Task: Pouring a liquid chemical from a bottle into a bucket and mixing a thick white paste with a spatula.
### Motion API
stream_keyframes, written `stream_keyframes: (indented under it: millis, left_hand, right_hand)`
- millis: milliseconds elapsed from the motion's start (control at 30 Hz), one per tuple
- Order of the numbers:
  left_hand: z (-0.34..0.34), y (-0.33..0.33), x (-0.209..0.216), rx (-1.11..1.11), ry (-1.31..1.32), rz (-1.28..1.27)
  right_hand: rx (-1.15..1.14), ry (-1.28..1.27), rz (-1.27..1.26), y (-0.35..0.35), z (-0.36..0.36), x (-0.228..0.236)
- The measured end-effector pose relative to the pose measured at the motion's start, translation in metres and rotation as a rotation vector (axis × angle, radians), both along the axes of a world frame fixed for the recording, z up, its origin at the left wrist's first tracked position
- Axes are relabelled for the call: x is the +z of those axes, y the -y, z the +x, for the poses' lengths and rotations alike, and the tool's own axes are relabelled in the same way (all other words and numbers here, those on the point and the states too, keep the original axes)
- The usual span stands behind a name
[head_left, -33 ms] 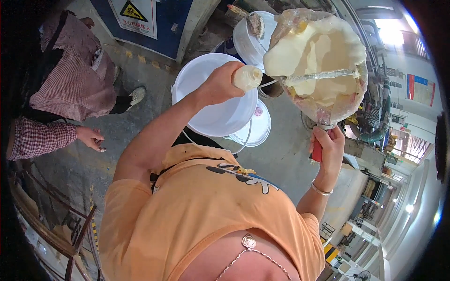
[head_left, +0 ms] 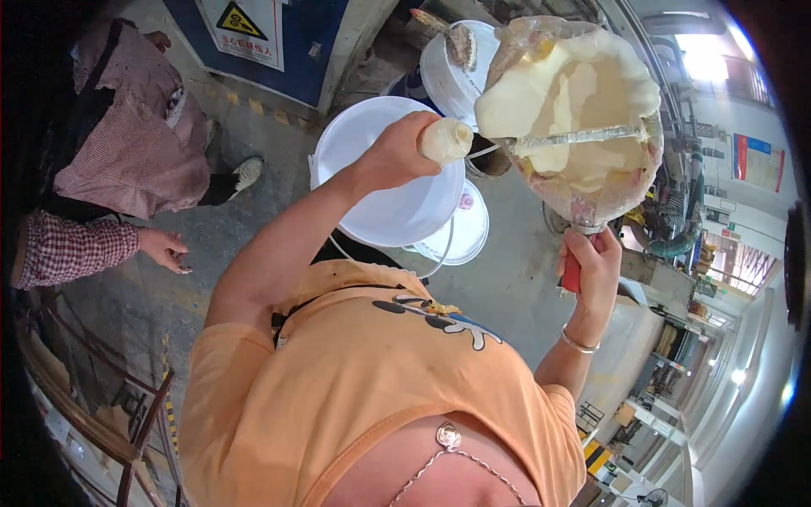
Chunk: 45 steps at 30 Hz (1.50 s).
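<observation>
My left hand point(head_left: 393, 152) is closed around a small translucent bottle point(head_left: 446, 141) with pale contents. It is over the large white bucket point(head_left: 325, 160), whose inside looks mostly bare. My right hand point(head_left: 593, 258) grips the red handle point(head_left: 572, 272) of a tool with a pale metal collar. The tool's far end meets the near rim of a plastic-wrapped round container, so its kind is hidden. Thick cream-coloured liquid point(head_left: 566, 93) fills that container point(head_left: 621, 203). A crusted bar point(head_left: 583, 135) lies across its top.
Behind the large bucket stands another white bucket point(head_left: 443, 80) with a crusted brush point(head_left: 460, 42) on its rim. A white lid-like round point(head_left: 465, 232) sits lower down on the grey floor. At left are another person's checked sleeve point(head_left: 80, 249) and hand point(head_left: 163, 249), and a blue cabinet point(head_left: 312, 25).
</observation>
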<state>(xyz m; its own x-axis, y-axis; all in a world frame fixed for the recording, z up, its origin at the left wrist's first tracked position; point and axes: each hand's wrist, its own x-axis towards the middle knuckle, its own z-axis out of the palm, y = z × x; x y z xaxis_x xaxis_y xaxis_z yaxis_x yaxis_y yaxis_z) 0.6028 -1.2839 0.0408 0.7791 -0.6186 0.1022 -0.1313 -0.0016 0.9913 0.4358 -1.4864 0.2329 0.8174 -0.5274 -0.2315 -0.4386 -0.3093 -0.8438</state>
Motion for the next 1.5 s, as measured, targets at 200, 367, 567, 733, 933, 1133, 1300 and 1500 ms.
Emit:
stream_keyframes:
  millis: [200, 367, 567, 733, 933, 1133, 1300, 1500]
  left_hand:
    - [-0.002, 0.000, 0.002, 0.012, -0.032, -0.032]
    - [0.000, 0.001, -0.001, 0.001, 0.001, 0.033]
    - [0.001, 0.001, 0.000, 0.003, 0.009, 0.049]
    - [0.002, 0.002, -0.005, 0.037, 0.011, -0.051]
    - [0.001, 0.001, 0.000, 0.054, 0.001, -0.002]
    - [0.002, -0.001, -0.002, 0.042, -0.025, -0.030]
    - [0.002, -0.002, -0.006, 0.050, -0.010, -0.039]
    - [0.001, -0.006, -0.001, 0.055, -0.013, -0.057]
  right_hand:
    - [0.012, 0.017, 0.019, -0.001, -0.001, 0.000]
    - [-0.019, -0.002, -0.009, -0.003, 0.000, 0.001]
    - [-0.005, 0.021, -0.004, -0.003, 0.000, 0.000]
    - [0.004, 0.027, -0.005, -0.002, -0.001, -0.001]
    - [0.006, 0.033, -0.003, -0.003, 0.001, -0.001]
    - [0.013, 0.051, 0.008, -0.004, 0.004, -0.003]
    - [0.014, 0.024, -0.023, -0.007, 0.004, 0.001]
    - [0.016, 0.037, -0.014, -0.009, 0.005, 0.001]
